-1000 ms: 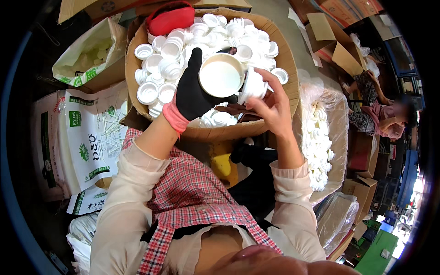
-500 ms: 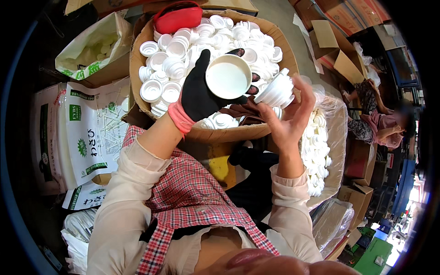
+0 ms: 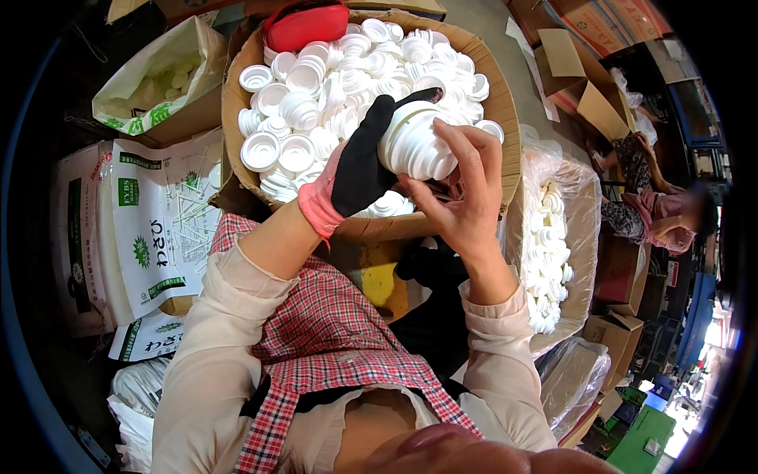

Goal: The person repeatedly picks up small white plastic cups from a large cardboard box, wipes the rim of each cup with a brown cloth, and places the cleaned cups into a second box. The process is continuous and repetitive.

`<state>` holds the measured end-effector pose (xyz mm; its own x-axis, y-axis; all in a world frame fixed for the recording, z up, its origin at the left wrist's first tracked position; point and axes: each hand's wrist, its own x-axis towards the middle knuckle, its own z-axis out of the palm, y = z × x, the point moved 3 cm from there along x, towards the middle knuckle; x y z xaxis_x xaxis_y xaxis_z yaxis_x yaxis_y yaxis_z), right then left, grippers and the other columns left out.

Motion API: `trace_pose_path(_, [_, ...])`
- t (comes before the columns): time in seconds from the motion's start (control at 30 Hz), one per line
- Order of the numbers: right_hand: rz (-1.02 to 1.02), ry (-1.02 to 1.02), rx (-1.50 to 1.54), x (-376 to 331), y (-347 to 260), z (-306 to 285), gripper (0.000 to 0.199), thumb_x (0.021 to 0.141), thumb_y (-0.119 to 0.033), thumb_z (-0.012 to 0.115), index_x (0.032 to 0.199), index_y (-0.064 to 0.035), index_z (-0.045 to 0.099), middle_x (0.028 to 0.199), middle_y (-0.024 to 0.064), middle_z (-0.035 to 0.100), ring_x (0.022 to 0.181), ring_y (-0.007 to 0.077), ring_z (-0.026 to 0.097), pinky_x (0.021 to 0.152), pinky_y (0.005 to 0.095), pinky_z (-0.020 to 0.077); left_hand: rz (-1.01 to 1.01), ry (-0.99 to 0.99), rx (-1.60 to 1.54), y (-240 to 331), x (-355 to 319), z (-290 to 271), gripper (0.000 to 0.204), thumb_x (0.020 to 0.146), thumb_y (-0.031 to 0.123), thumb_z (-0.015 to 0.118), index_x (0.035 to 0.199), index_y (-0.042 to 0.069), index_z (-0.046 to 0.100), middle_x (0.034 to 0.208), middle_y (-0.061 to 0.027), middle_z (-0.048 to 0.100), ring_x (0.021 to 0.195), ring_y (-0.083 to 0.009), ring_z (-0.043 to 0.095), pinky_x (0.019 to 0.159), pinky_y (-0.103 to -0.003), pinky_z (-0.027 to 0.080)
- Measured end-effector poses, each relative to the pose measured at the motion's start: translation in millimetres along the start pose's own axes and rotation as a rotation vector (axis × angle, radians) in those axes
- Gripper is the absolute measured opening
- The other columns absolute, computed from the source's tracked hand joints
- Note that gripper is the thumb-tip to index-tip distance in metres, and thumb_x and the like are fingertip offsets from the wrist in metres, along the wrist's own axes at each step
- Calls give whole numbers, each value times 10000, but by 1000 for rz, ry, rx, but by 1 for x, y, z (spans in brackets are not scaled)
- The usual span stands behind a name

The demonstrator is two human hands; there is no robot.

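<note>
My left hand point(image 3: 365, 162), in a black glove with a pink cuff, is closed round a white round plastic cap, which is mostly hidden now. Against it sits a white stepped plastic part point(image 3: 422, 146), ringed like stacked discs and tilted to the right. The thumb and fingers of my bare right hand point(image 3: 467, 193) grip that part's edge from the right. Both hands are over the near half of a cardboard box point(image 3: 359, 229) heaped with similar white ringed parts point(image 3: 300, 110).
A red pouch point(image 3: 306, 30) lies on the heap's far left. At right stands a plastic-lined box point(image 3: 580, 261) with more white parts. An open sack point(image 3: 197, 59) and printed white bags point(image 3: 142, 237) are at left. Another person point(image 3: 659, 213) sits far right.
My right hand has moved left, bringing the stepped part against the cap in my left hand. The left hand has turned, so the cap's open face no longer shows.
</note>
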<state>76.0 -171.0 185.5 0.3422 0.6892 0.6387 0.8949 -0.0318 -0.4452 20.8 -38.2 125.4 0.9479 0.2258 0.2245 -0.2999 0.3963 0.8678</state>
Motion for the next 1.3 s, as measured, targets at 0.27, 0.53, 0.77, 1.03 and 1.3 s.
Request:
trace_pose_path(0.27, [76,-54,39,-1,0,0,614,676,-55,810,1244,-79,579,1085,129,478,929,250,570,692,319,544,-94,-32,-359,-3,0,2,577,927,179,558,1444,39,344,1326,-81,505,1149,-169,519,970,-309,447])
trace_pose_path(0.53, [480,124,600,-5,47,6,621,934,-469,539,1329,1,453,1186,125,539,1026,195,547,873,336,457,-95,-9,-124,11,-3,13,693,832,94,705,1443,75,379,1373,-50,485,1133,-141,540,886,-270,503])
trace_pose_path(0.77, [787,185,636,-23,68,26,703,961,-603,367,1115,44,592,1021,134,618,916,185,596,845,311,469,-242,219,-34,-53,-24,10,560,845,26,677,1351,-15,440,1188,-113,592,1028,-174,601,872,-300,503])
trace_pose_path(1.03, [561,-76,1055,-35,63,3,554,813,-200,762,1250,-16,475,1106,113,588,1056,171,556,908,318,466,-16,3,197,-41,1,4,594,926,223,530,1430,-23,335,1407,-159,423,1276,-261,442,1067,-379,357])
trace_pose_path(1.3, [1036,424,507,-179,114,-141,618,761,-170,788,1275,-26,476,1159,108,583,1072,199,568,917,337,467,-66,-260,238,-72,13,37,697,963,483,451,1471,36,284,1453,-131,397,1334,-267,404,1092,-459,338])
